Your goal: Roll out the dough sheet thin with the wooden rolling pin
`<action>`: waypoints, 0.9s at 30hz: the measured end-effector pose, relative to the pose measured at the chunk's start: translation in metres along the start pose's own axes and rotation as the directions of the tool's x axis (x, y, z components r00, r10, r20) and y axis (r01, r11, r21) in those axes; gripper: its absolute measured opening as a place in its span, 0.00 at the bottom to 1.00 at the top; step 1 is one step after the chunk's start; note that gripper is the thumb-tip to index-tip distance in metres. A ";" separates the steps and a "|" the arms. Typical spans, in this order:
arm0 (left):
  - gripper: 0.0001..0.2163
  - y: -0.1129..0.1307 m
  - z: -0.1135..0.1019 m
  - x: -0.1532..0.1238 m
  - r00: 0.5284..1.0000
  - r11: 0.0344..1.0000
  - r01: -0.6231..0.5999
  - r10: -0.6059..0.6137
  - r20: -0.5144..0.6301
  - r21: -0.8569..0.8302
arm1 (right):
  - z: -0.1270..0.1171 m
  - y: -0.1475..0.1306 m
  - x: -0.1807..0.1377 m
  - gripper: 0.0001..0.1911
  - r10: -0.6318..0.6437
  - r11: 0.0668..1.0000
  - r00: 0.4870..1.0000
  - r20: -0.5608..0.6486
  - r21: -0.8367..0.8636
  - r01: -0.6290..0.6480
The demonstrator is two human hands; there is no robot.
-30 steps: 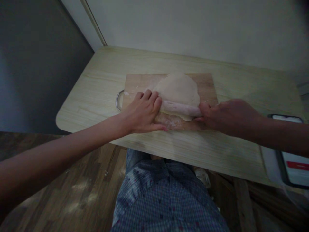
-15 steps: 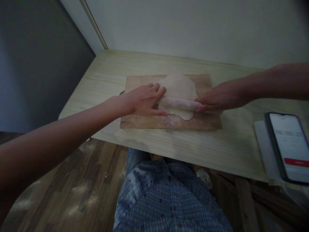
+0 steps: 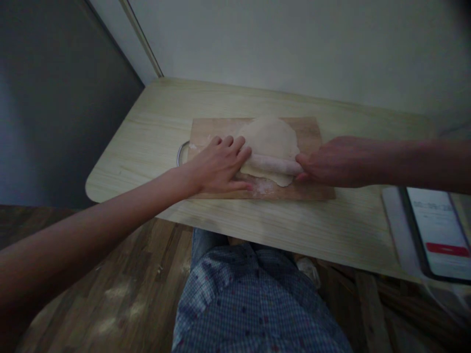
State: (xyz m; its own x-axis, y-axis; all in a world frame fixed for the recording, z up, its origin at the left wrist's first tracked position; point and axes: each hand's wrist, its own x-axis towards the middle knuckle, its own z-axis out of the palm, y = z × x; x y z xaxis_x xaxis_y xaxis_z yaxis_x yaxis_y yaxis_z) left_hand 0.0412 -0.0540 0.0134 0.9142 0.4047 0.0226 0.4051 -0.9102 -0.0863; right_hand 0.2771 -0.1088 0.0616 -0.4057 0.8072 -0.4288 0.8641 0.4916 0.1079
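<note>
A flat pale sheet of dough lies on a wooden board on the light table. A thin rolling pin lies across the near part of the dough. My left hand rests on the pin's left end, fingers stretched flat and pointing right. Over the pin's right end my right hand is curled, covering that end. Flour dusts the board just in front of the pin.
A metal ring handle sticks out at the board's left end. A lit phone lies on a grey slab at the table's right near edge. Wall runs behind the table; wooden floor and my checked clothing show below.
Both hands pushed the pin away over the dough, then drew it back toward me. The hands stay on its two ends throughout.
</note>
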 end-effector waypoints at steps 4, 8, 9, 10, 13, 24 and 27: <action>0.36 0.008 0.008 -0.007 0.998 1.000 0.014 -0.012 -0.060 0.022 | 0.003 -0.012 -0.006 0.21 -0.057 0.962 0.996 0.069 -0.264 0.073; 0.40 0.014 0.017 -0.011 0.992 0.998 0.048 -0.042 -0.116 0.051 | 0.012 -0.026 -0.011 0.19 0.055 0.970 0.998 -0.027 -0.235 -0.060; 0.40 0.014 0.019 -0.011 0.991 0.997 0.055 -0.047 -0.126 0.058 | 0.015 -0.030 -0.012 0.19 0.079 0.970 0.995 -0.054 -0.225 -0.089; 0.40 0.013 0.021 -0.011 0.990 0.996 0.059 -0.050 -0.134 0.064 | 0.018 -0.034 -0.013 0.19 0.122 0.967 0.990 -0.068 -0.218 -0.134; 0.39 0.008 0.026 -0.008 0.986 0.996 0.060 -0.048 -0.160 0.070 | 0.029 -0.045 -0.013 0.18 0.174 0.965 0.976 -0.133 -0.175 -0.196; 0.33 0.008 0.024 -0.008 0.981 0.990 0.107 -0.090 -0.172 0.090 | 0.043 -0.055 -0.015 0.24 0.216 0.975 0.931 -0.293 0.020 -0.220; 0.34 0.020 0.020 -0.014 0.981 0.986 0.144 -0.131 -0.146 0.083 | 0.045 -0.048 -0.017 0.22 0.165 0.986 0.948 -0.271 0.019 -0.166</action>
State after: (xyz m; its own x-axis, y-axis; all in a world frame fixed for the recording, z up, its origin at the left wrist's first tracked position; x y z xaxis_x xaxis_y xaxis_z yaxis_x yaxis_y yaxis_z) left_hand 0.0359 -0.0760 -0.0090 0.8454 0.5032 0.1791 0.5300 -0.8320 -0.1640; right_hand 0.2558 -0.1609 0.0236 -0.3231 0.9351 -0.1459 0.9250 0.3446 0.1601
